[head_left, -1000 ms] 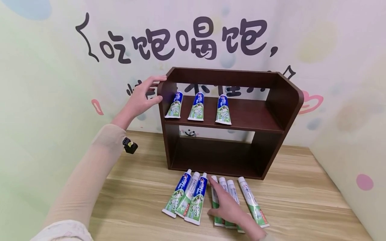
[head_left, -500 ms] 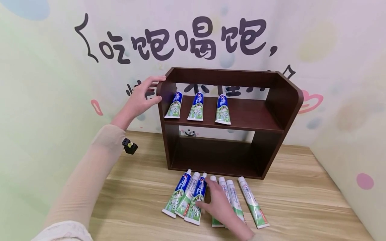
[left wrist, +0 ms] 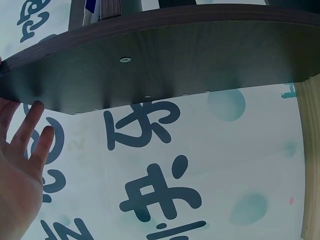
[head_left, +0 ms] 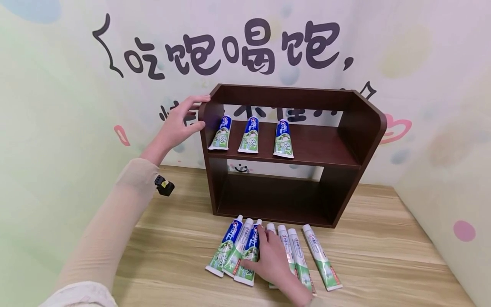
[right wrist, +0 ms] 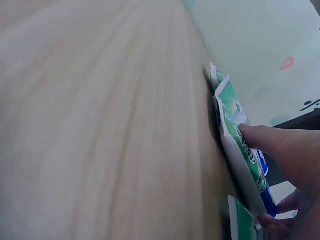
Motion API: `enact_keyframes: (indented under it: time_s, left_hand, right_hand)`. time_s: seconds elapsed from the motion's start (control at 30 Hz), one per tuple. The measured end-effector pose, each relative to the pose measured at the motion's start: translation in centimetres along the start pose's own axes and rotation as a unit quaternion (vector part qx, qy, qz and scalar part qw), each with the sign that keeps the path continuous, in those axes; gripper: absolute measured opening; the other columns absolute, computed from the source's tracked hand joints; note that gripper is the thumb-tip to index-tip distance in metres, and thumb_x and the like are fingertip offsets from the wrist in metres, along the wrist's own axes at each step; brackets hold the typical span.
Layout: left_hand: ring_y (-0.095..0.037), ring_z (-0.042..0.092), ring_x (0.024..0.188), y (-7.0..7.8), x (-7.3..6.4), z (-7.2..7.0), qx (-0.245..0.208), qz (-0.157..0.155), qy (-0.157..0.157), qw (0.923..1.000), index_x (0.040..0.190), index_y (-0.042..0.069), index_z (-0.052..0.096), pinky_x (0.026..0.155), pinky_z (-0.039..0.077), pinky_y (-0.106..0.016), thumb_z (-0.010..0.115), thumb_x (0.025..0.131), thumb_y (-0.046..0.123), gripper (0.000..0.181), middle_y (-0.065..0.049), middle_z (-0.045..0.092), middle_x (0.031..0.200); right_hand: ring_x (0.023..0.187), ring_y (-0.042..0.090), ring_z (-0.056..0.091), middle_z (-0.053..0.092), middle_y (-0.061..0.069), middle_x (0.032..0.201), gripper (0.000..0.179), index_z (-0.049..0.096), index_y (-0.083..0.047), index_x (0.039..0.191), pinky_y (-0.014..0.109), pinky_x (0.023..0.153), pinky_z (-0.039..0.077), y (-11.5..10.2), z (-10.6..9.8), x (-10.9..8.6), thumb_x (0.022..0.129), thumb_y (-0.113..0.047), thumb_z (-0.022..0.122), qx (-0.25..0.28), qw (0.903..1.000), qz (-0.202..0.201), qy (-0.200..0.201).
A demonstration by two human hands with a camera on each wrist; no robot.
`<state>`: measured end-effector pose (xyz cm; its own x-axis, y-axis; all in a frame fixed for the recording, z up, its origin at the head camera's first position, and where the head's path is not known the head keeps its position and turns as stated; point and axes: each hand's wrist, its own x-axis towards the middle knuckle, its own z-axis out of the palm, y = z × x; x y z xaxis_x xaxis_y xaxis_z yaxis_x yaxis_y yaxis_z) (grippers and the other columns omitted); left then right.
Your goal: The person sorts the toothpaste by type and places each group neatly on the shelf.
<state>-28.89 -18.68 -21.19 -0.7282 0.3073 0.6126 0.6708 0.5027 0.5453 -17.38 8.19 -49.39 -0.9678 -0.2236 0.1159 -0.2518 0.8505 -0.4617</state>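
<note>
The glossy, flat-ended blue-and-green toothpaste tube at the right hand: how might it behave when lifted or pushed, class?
The glossy blue-and-green toothpaste tube probably won't roll, since its tail is pressed wide and flat. Its shiny surface may feel slightly slippery to the right hand. Pushed leftward, it would likely nudge the white-and-green tube lying close beside it.
</note>
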Motion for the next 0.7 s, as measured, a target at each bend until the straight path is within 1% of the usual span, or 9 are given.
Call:
enact_keyframes:
  time_s: [0.13,0.23,0.27,0.37,0.47,0.5,0.6,0.7]
  left_hand:
    - [-0.043,0.051,0.129,0.0,0.0,0.0,0.000,-0.001,0.000,1.0000,0.139,0.001,0.048,0.108,0.041,-0.060,0.057,0.089,0.002,0.051,-0.018,0.047,0.150]
    - [-0.041,0.051,0.130,-0.2,0.1,0.0,0.003,-0.003,0.001,1.0000,0.139,0.001,0.049,0.109,0.041,-0.059,0.058,0.089,0.001,0.051,-0.017,0.047,0.150]
    - [-0.041,0.051,0.131,-0.5,0.1,0.1,0.003,-0.002,0.002,1.0000,0.139,0.001,0.049,0.109,0.041,-0.058,0.058,0.089,0.001,0.051,-0.017,0.048,0.150]
    - [-0.037,0.052,0.131,-1.9,0.4,0.2,0.003,-0.001,0.003,1.0000,0.139,0.005,0.050,0.110,0.042,-0.056,0.060,0.088,0.002,0.052,-0.012,0.048,0.151]
    - [-0.034,0.052,0.132,-3.5,0.8,0.3,0.002,0.002,0.005,1.0000,0.140,0.011,0.051,0.110,0.042,-0.054,0.063,0.088,0.003,0.054,-0.007,0.049,0.151]
    - [-0.033,0.052,0.132,-3.8,0.8,0.3,0.001,0.003,0.005,1.0000,0.140,0.013,0.051,0.110,0.042,-0.054,0.063,0.088,0.004,0.054,-0.005,0.049,0.151]
    - [-0.032,0.053,0.131,-4.2,1.0,0.3,-0.002,0.006,0.006,1.0000,0.141,0.015,0.052,0.109,0.043,-0.055,0.064,0.088,0.006,0.055,-0.004,0.049,0.151]
    - [-0.033,0.053,0.131,-4.3,1.0,0.3,-0.003,0.008,0.004,1.0000,0.141,0.015,0.052,0.109,0.043,-0.056,0.064,0.088,0.007,0.054,-0.004,0.050,0.151]
  right_hand:
    - [0.128,0.040,0.051,0.052,0.024,0.140,0.114,0.035,-0.004,0.151,0.055,0.107,0.044,-0.5,-0.1,0.1,0.066,-0.065,0.080,-0.019,0.9997,0.004,-0.016]
    - [0.123,0.038,0.054,0.054,0.024,0.135,0.115,0.033,-0.005,0.153,0.054,0.102,0.046,-1.0,-0.2,0.2,0.065,-0.062,0.081,-0.031,0.9991,0.009,-0.027]
    - [0.121,0.038,0.055,0.054,0.024,0.134,0.116,0.032,-0.006,0.153,0.054,0.101,0.047,-1.1,-0.2,0.2,0.064,-0.061,0.082,-0.032,0.9990,0.011,-0.029]
    - [0.113,0.037,0.058,0.055,0.025,0.130,0.117,0.031,-0.006,0.154,0.053,0.097,0.049,-1.5,-0.2,0.3,0.062,-0.055,0.086,-0.023,0.9992,0.014,-0.030]
    - [0.104,0.036,0.061,0.055,0.027,0.129,0.118,0.030,-0.008,0.154,0.052,0.088,0.054,-1.7,-0.3,0.4,0.061,-0.048,0.089,-0.003,0.9993,0.019,-0.033]
    - [0.101,0.036,0.061,0.055,0.028,0.128,0.117,0.030,-0.008,0.154,0.051,0.085,0.055,-1.7,-0.3,0.4,0.061,-0.045,0.090,0.006,0.9992,0.020,-0.035]
    - [0.097,0.039,0.063,0.054,0.032,0.129,0.116,0.029,-0.007,0.155,0.052,0.080,0.058,-1.8,-0.4,0.5,0.061,-0.040,0.091,0.025,0.9985,0.023,-0.042]
    - [0.103,0.045,0.063,0.051,0.035,0.135,0.118,0.029,-0.004,0.154,0.056,0.084,0.057,-1.8,-0.6,0.7,0.061,-0.037,0.092,0.038,0.9979,0.026,-0.046]
